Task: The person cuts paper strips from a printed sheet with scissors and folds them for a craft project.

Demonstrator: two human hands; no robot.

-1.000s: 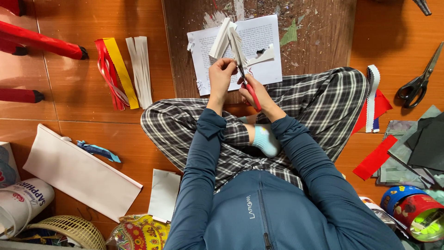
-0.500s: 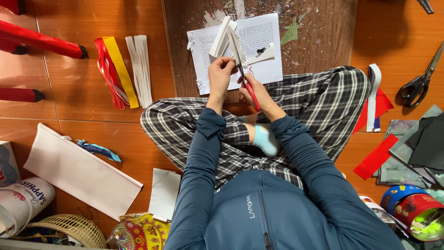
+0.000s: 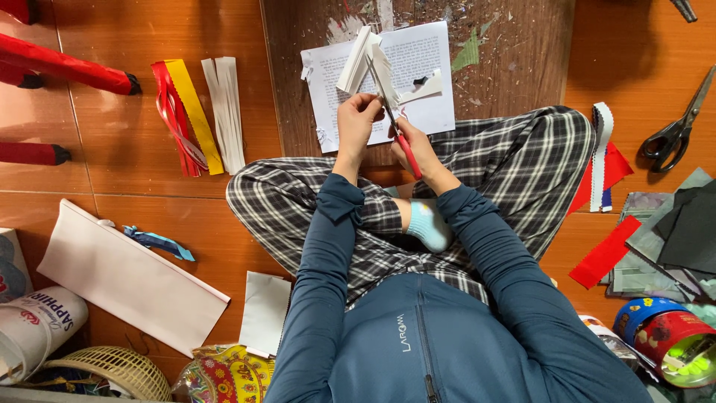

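Folded white paper [image 3: 363, 60] sits upper centre of the frame, pinched in your left hand [image 3: 356, 119], fingers closed on its lower end. Your right hand [image 3: 418, 145] grips red-handled scissors [image 3: 399, 134], fingers wrapped round the handles, blades up into the paper. Printed sheet [image 3: 425, 67] lies on the floor beneath. Risk, as I judge it: blades run close to your left fingertips, so a slip could nick them; loosely held strips could tear or cut crooked.
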